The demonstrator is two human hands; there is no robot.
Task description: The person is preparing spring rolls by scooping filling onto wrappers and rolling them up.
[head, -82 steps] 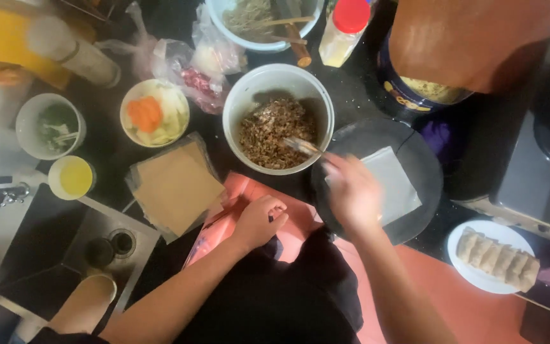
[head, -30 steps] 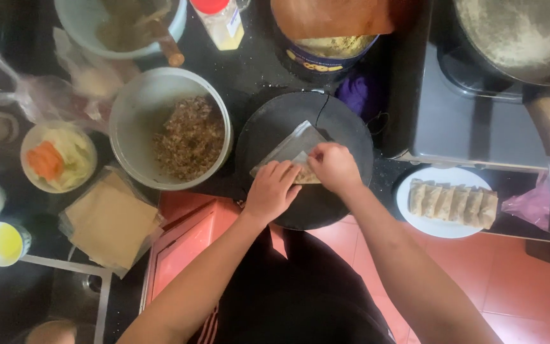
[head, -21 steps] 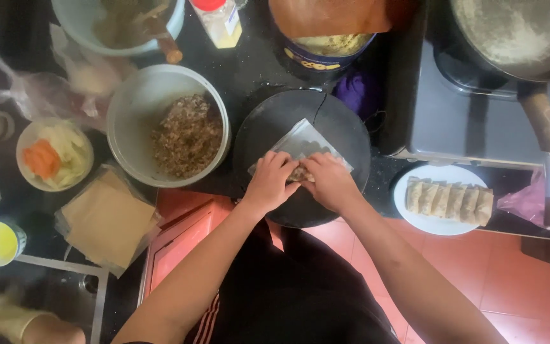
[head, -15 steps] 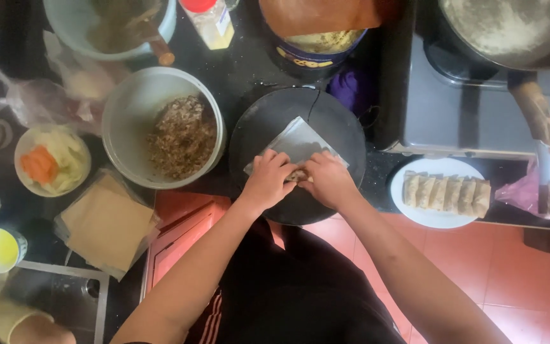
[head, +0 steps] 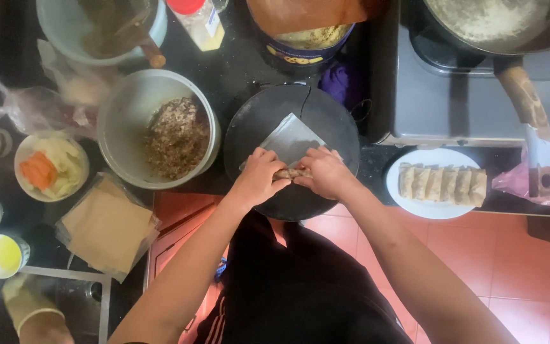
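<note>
Left hand (head: 259,177) and right hand (head: 326,172) clamp the part-rolled spring roll wrapper (head: 291,141) on the round board (head: 291,153); 5 finished rolls (head: 442,183) plated, rolling incomplete.

Two bare forearms with no sleeves showing, bare left hand (head: 259,178) and bare right hand (head: 324,172) without rings or gloves, black fabric garment (head: 300,286) below (thin red-and-white side stripes near its lower left edge), loosely creased

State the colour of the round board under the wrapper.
Black round board, seen in the head view.
</note>
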